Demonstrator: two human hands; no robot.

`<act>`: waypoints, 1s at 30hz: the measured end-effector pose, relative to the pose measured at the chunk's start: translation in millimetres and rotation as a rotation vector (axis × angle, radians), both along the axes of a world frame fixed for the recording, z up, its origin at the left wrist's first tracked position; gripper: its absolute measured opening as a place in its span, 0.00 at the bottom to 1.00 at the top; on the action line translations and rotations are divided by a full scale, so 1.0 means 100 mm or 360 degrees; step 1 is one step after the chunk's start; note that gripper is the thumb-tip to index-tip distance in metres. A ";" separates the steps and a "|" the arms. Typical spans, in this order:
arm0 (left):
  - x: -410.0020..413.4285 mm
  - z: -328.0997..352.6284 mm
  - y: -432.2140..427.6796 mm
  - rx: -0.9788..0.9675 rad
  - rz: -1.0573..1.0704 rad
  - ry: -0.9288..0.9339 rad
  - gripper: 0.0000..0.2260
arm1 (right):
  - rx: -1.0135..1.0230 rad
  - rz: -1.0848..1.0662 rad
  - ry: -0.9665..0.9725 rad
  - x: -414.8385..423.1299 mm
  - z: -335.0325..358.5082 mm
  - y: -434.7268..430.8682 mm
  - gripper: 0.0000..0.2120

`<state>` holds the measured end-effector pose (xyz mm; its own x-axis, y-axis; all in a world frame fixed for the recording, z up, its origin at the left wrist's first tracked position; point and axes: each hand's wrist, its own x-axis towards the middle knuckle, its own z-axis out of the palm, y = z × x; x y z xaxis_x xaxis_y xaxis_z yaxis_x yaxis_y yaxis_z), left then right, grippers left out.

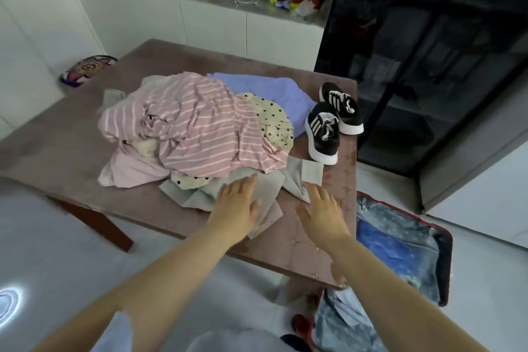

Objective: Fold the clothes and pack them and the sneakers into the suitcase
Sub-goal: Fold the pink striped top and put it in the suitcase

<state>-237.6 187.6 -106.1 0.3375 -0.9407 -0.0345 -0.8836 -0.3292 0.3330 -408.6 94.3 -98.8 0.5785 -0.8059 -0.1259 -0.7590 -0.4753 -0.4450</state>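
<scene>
My open left hand (237, 208) rests on the grey garment (270, 187), my right hand (323, 210) is open beside it, and the sneakers (334, 121) point toes toward me.

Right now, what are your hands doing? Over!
Left hand open, flat on grey garment; right hand open beside it. Clothes heap unfolded, sneakers on table. Suitcase open on floor, nothing blocking.
</scene>
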 end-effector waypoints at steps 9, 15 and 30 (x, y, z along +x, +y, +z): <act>1.19 0.23 -0.45 0.0107 0.0057 -0.0336 0.26 | -0.0142 0.0260 -0.0126 1.16 -0.07 -0.69 0.22; 1.68 -0.09 -0.37 0.0367 -0.0284 -0.0590 0.40 | -0.0102 0.0406 0.0085 1.57 -0.28 -1.00 0.24; 2.55 1.15 -0.91 -0.0651 -0.0058 0.0483 0.09 | 0.0106 -0.0448 -0.1173 1.38 0.92 -1.51 0.09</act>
